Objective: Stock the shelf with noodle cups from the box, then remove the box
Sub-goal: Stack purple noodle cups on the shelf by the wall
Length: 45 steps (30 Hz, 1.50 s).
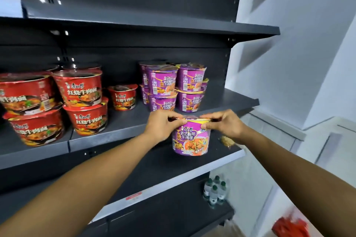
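A purple noodle cup (190, 139) hangs in the air in front of the middle shelf (123, 127). My left hand (163, 124) pinches its rim on the left and my right hand (223, 123) pinches the rim on the right. Just behind it on the shelf stand several purple cups (173, 88) stacked two high. Red noodle cups (57, 100) are stacked at the shelf's left, with one single red cup (123, 97) further back. The box is not in view.
A bare upper shelf (154, 25) runs overhead. The lower shelf (173, 177) carries a small packet (227, 141) at its right end. Wrapped water bottles (214, 190) stand on the bottom shelf. A red bag (290, 227) lies on the floor at right, by the white wall.
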Available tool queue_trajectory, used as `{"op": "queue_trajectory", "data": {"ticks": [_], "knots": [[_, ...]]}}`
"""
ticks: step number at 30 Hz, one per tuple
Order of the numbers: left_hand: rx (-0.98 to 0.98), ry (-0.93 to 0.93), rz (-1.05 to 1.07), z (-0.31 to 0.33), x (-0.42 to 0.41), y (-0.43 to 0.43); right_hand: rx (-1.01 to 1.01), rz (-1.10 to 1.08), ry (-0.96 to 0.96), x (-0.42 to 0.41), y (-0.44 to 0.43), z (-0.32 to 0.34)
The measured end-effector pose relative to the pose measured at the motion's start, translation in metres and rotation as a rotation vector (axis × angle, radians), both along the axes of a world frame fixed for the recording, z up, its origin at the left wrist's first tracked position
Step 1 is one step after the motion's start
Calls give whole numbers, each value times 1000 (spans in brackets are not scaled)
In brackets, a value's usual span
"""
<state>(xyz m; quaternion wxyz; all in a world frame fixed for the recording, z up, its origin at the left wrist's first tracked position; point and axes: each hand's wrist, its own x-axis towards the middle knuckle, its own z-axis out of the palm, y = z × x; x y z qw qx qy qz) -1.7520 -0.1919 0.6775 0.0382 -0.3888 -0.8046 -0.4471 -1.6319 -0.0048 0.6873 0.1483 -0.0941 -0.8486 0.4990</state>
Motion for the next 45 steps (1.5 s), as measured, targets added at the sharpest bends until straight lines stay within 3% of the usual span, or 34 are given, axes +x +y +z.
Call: {"op": "queue_trajectory", "data": {"ticks": [21, 45], "knots": [[60, 65, -98, 43, -62, 185, 44, -154, 47, -45, 170, 41], [-193, 248, 272, 35, -99, 309, -24, 30, 28, -167, 322, 26]]}}
